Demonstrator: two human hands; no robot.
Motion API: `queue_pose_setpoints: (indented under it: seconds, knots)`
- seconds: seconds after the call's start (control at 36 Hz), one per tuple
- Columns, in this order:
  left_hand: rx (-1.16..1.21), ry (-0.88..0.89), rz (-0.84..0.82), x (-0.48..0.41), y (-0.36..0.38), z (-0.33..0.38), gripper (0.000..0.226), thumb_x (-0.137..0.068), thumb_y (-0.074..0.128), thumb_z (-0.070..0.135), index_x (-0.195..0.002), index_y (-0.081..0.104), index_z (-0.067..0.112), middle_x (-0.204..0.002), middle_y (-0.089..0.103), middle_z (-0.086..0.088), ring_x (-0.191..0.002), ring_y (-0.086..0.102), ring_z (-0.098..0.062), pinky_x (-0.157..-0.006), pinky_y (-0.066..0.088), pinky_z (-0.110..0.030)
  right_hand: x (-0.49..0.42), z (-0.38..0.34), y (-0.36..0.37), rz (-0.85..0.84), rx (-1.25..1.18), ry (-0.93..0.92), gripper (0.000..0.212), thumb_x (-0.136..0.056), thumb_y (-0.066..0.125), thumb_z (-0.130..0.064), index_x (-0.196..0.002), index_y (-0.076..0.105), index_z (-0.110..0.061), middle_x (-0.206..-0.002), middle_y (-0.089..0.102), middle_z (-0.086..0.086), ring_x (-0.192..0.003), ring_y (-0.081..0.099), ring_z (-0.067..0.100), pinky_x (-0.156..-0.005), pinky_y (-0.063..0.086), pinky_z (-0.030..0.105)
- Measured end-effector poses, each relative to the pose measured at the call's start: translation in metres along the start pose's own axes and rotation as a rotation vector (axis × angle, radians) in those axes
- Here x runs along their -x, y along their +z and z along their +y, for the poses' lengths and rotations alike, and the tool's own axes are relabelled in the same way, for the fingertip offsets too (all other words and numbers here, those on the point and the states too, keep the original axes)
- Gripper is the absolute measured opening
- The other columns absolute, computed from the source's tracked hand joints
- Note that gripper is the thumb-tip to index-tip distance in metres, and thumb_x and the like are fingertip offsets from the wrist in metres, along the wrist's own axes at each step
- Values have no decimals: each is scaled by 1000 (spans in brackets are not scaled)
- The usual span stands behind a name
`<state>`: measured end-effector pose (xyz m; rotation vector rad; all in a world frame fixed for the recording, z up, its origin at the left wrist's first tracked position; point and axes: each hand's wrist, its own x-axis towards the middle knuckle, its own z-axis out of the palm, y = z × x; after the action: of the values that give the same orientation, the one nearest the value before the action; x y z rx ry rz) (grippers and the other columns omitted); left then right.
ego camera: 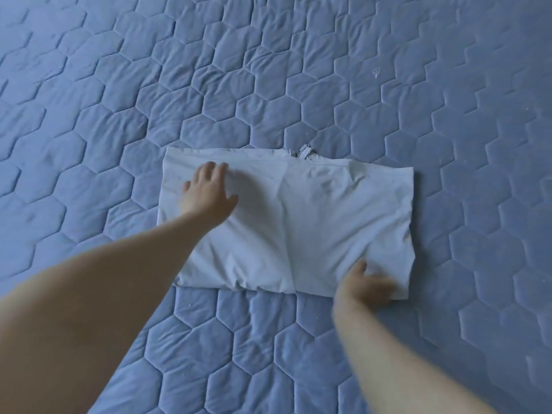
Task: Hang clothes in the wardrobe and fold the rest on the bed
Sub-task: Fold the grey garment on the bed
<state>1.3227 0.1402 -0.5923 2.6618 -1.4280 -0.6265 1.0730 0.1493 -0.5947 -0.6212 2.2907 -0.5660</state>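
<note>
The right hand (366, 286) sits at the 5 o'clock corner of the folded white garment (313, 222), which lies flat on the blue quilted bed (298, 70). This hand is blurred, so I cannot tell whether its fingers pinch the corner or only press it. At 10 o'clock the left hand (207, 189) lies flat, fingers straight and slightly spread, holding nothing. To fold well, pin that side down, lift the near corner cleanly and match the edges. A small tab (304, 151) pokes out at 12 o'clock.
</note>
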Motion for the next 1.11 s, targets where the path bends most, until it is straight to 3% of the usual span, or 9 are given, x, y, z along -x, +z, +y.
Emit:
queue_pose_setpoints:
  seconds: [0.11, 0.17, 0.33, 0.44, 0.53, 0.64, 0.75, 0.83, 1.11]
  knots:
    - [-41, 241, -52, -24, 3, 29, 77, -83, 63, 44, -145, 24, 21, -156, 14, -3, -145, 4, -18, -115, 9, -42, 44, 35, 27, -170, -401, 521, 97, -58, 70, -72, -117, 55, 4, -97, 62, 16, -83, 59, 29, -72, 46, 35]
    - [-53, 330, -94, -38, 3, 43, 85, -79, 66, 50, -146, 21, 23, -157, 8, -2, -146, -1, -17, -116, 2, -46, 51, 37, 38, -317, -577, 645, 62, -70, 70, -60, -99, 57, -7, -80, 58, 4, -65, 52, 16, -57, 41, 26]
    - [-113, 297, -255, -69, 17, 65, 110, -63, 70, 66, -147, 12, 28, -154, 19, -2, -140, 24, -24, -113, 10, -45, 51, 31, 49, -569, -588, 693, 47, -77, 75, -28, -119, 57, -16, -115, 64, 2, -101, 61, 17, -76, 48, 27]
    - [2, 328, -438, -69, 19, 78, 86, -67, 78, 49, -135, 38, 17, -127, 53, -3, -114, 52, -23, -95, 36, -33, 41, 33, 47, -575, -593, 704, 48, -79, 73, -21, -123, 55, -15, -120, 61, 4, -107, 59, 19, -88, 46, 29]
    - [185, 313, -703, -65, 19, 79, 32, -73, 80, 25, -98, 65, 11, -84, 65, 0, -74, 60, -8, -71, 43, -24, 39, 38, 44, -624, -677, 699, 41, -84, 68, -18, -124, 57, -16, -119, 64, 4, -107, 61, 19, -92, 47, 31]
    - [197, 200, -743, -50, 18, 77, 20, -77, 75, 25, -73, 65, 9, -58, 60, 5, -64, 53, -13, -65, 40, -18, 36, 41, 30, -765, -835, 679, 26, -91, 58, -16, -116, 62, -14, -106, 71, 6, -101, 64, 21, -90, 49, 35]
    - [436, 75, -749, -29, 0, 75, 16, -81, 72, 22, -76, 59, 14, -64, 58, 4, -60, 53, -10, -55, 42, -17, 28, 27, 5, -832, -914, 587, 29, -85, 58, -15, -114, 63, -11, -109, 70, 8, -104, 63, 23, -88, 50, 37]
    - [734, -7, -762, -13, -24, 78, 19, -83, 69, 15, -100, 62, 12, -83, 69, 1, -76, 65, -12, -71, 53, -21, 18, 7, -18, -820, -927, 466, 26, -88, 55, -14, -112, 63, -12, -107, 70, 5, -103, 62, 22, -89, 49, 36]
    - [1394, 122, -398, 60, -104, 108, 19, -73, 75, 7, -90, 67, 9, -80, 74, -1, -75, 70, -16, -69, 57, -27, 21, -102, -110, -797, -904, -13, 22, -90, 52, -26, -104, 63, -13, -105, 69, 5, -98, 64, 19, -85, 51, 32]
